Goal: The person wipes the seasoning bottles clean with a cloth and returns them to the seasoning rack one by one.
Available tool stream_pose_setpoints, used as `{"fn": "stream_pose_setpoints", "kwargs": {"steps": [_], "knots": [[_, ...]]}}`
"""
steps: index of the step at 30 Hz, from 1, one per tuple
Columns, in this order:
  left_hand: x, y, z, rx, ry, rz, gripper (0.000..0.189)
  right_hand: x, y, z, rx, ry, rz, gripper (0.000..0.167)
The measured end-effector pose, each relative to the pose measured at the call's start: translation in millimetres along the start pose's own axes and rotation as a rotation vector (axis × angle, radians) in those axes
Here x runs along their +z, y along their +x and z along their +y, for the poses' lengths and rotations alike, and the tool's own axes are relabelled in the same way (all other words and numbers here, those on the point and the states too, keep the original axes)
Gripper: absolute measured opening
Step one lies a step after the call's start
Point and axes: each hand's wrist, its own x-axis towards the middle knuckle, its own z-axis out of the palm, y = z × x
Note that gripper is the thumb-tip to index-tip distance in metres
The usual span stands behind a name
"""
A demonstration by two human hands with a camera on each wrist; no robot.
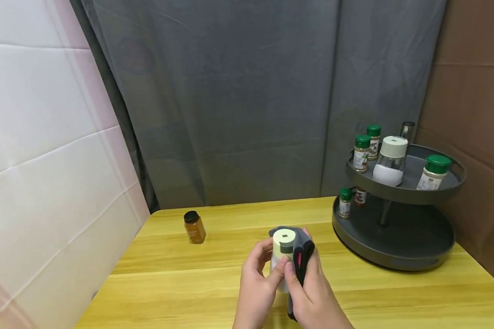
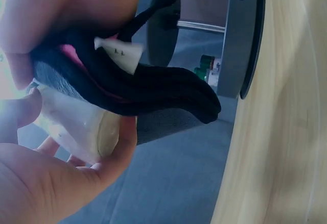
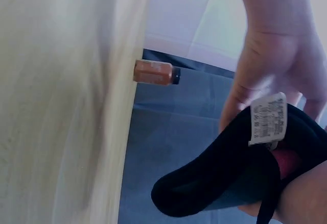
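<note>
- Left hand (image 1: 258, 278): curled round a cream-lidded shaker jar (image 1: 284, 238), held above the wooden table (image 1: 164, 283).
- Right hand (image 1: 314, 292): grips a grey, black-edged cloth (image 1: 303, 242) against the jar's 3 o'clock side.
- Black-capped spice bottle (image 1: 195, 229): upright on the table at 10 o'clock from the hands, well apart.
- Two-tier rack (image 1: 395, 262): at 2 o'clock; its upper tier partly hides a lower-tier bottle (image 1: 360, 198). Up top, a large glass jar (image 1: 389, 169) partly blocks a dark-capped bottle (image 1: 407, 131).
- Grey curtain (image 1: 247, 100): at 12 o'clock, beyond the table.
</note>
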Motion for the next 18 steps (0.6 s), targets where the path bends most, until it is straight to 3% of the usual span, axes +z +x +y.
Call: {"fn": "stream_pose_setpoints", "kwargs": {"steps": [3, 7, 10, 14, 18], "knots": [[1.6, -1.1, 1.3, -0.004, -0.064, 0.033, 0.044, 5.5, -2.9, 3.4, -0.028, -0.086, 0.015, 0.075], [-1.2, -0.3, 5.7, -0.014, -0.175, 0.076, 0.048, 8.0, -4.2, 4.9, 0.015, -0.134, -0.035, 0.076], [-5.6, 1.6, 8.3, -0.053, -0.289, 0.067, 0.051, 0.9, -2.8, 5.9, 0.102, -0.075, -0.109, 0.076], [-9.9, 4.0, 9.6, -0.144, -0.458, 0.019, 0.059, -14.6, 1.7, 6.4, 0.214, 0.094, -0.155, 0.072], [-8.2, 4.8, 8.1, -0.161, -0.482, -0.003, 0.053, -28.3, 6.7, 5.4, 0.259, 0.170, -0.122, 0.068]]}}
